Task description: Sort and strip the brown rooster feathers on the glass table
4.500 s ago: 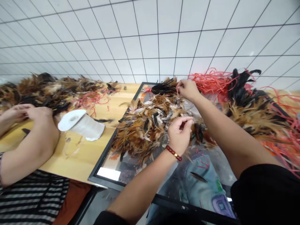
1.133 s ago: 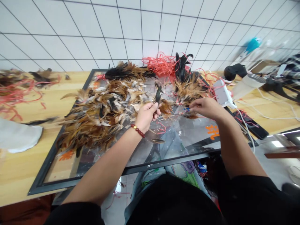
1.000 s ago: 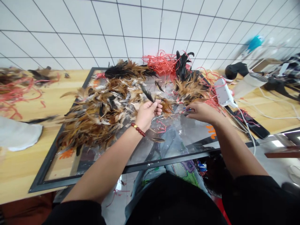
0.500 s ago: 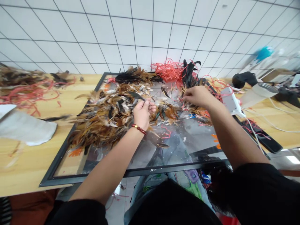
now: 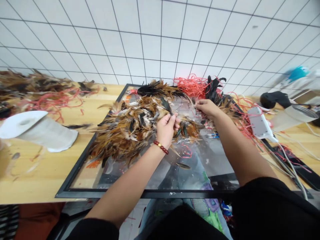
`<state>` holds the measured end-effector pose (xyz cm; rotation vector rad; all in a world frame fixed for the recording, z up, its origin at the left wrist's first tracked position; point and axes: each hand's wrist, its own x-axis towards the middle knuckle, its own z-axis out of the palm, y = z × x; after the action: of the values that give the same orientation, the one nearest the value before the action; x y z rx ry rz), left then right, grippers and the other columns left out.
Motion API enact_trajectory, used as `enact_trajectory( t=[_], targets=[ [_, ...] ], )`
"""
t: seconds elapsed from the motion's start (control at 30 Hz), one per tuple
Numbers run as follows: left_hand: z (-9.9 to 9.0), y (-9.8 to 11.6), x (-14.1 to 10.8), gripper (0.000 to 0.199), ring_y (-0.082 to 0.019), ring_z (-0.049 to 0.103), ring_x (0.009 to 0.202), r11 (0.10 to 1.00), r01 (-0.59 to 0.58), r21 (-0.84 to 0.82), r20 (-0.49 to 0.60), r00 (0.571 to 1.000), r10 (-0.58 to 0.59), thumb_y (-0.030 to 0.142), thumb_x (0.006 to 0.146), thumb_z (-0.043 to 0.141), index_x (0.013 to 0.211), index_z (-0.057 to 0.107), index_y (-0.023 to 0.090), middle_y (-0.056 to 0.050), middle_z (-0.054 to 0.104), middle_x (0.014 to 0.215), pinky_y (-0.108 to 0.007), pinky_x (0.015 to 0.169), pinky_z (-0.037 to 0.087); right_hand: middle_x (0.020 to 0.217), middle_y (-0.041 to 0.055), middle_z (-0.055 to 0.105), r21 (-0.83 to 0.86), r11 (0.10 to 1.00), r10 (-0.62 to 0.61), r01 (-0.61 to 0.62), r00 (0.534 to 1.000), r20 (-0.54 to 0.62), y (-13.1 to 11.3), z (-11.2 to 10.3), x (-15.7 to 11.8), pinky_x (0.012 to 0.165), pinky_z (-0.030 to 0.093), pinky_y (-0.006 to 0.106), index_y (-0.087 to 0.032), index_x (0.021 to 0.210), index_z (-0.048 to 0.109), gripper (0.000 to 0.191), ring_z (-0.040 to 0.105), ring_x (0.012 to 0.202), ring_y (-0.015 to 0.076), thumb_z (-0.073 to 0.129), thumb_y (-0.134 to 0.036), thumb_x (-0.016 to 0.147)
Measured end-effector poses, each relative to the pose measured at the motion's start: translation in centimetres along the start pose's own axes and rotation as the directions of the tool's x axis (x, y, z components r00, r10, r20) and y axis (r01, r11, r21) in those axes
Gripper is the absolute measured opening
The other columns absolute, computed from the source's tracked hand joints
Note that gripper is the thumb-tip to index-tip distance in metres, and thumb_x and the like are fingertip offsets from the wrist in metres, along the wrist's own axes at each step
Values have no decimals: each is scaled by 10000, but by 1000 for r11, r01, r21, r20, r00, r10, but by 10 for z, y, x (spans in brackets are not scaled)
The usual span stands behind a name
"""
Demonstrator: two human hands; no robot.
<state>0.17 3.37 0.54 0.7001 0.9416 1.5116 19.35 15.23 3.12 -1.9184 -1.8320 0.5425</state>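
Observation:
My left hand [image 5: 166, 128], with a red bead bracelet at its wrist, pinches a dark feather [image 5: 166, 105] at its lower end. To its right, my right hand [image 5: 206, 108] is closed on a thin feather [image 5: 191, 101] that rises to the left from the fingertips. A large heap of brown, white and black feathers [image 5: 120, 136] lies left of my left hand on a black-framed glass panel [image 5: 100, 193]. Blue-handled snips [image 5: 213, 135] rest on the glass below my right hand. One loose feather [image 5: 183, 165] lies nearer the front.
Red plastic strips [image 5: 191, 85] and black feathers [image 5: 213, 87] lie at the back. A white power strip [image 5: 260, 123] with cables stands right, near a translucent container [image 5: 295, 116]. At left are a white roll [image 5: 50, 131] and more feathers [image 5: 37, 83] on the wooden table.
The view has shifted, so the scene sits lower and further right. My right hand has drawn back from the feathers at the right and now holds a thin feather. My left hand keeps its dark feather.

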Motion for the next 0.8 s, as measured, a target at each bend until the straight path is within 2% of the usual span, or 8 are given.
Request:
enact_trajectory(
  t=[0.07,0.13,0.2,0.33,0.47,0.6,0.67,0.8],
  targets=[
    [0,-2,-1,114,-31,526,472,1000,11,19,6,1000,-11,161,918,603,875,698,117,30,645,658,-146,451,407,653,25,688,323,946,3,-6,1000,10,4,-8,-14,545,511,209,-183,750,593,221,633,564,115,768,-312,790],
    [0,-4,-1,118,-28,517,468,999,30,41,8,999,-31,157,917,601,876,704,119,29,650,659,-144,447,393,581,-3,656,638,770,-8,-23,999,46,5,-11,-27,458,452,170,-189,711,561,367,583,483,85,897,-309,624],
    [1,-4,-2,114,-28,508,465,997,47,57,5,999,-47,161,912,606,880,708,123,27,655,662,-145,441,376,562,-18,658,785,619,-20,-35,998,60,6,-9,-36,437,451,161,-191,734,575,465,594,470,87,953,-277,478],
    [1,-2,-1,115,-35,498,471,997,33,64,1,999,-34,186,901,620,845,701,126,20,658,666,-155,451,362,557,-45,674,836,549,43,-12,999,-14,2,-2,-42,452,491,175,-191,869,627,602,632,488,108,950,-201,361],
    [-3,-6,5,131,-53,503,529,992,-34,118,3,999,34,208,888,631,829,720,131,8,674,690,-172,506,365,553,-66,654,849,522,-24,77,997,-76,-6,2,-51,448,452,159,-182,808,663,518,577,467,64,949,-236,379],
    [-8,-11,8,162,-87,545,671,925,-249,286,87,968,233,197,860,660,724,728,143,9,681,707,-195,655,415,583,-44,672,887,459,-135,46,991,19,-19,10,-75,505,501,187,-194,727,624,490,612,513,83,969,-380,432],
    [-8,-11,7,198,-88,522,650,889,-302,343,130,953,274,187,854,665,664,698,146,29,627,638,-197,656,411,596,-38,673,902,431,-163,28,986,47,-25,18,-86,512,503,195,-202,738,599,510,616,523,90,961,-446,474],
    [-4,-7,2,245,-78,535,562,942,-164,293,153,980,124,185,870,649,627,645,148,38,577,586,-189,583,443,599,-43,637,868,479,-172,127,984,-48,-31,33,-98,528,488,223,-206,760,606,488,578,522,93,939,-471,521]
  ],
)
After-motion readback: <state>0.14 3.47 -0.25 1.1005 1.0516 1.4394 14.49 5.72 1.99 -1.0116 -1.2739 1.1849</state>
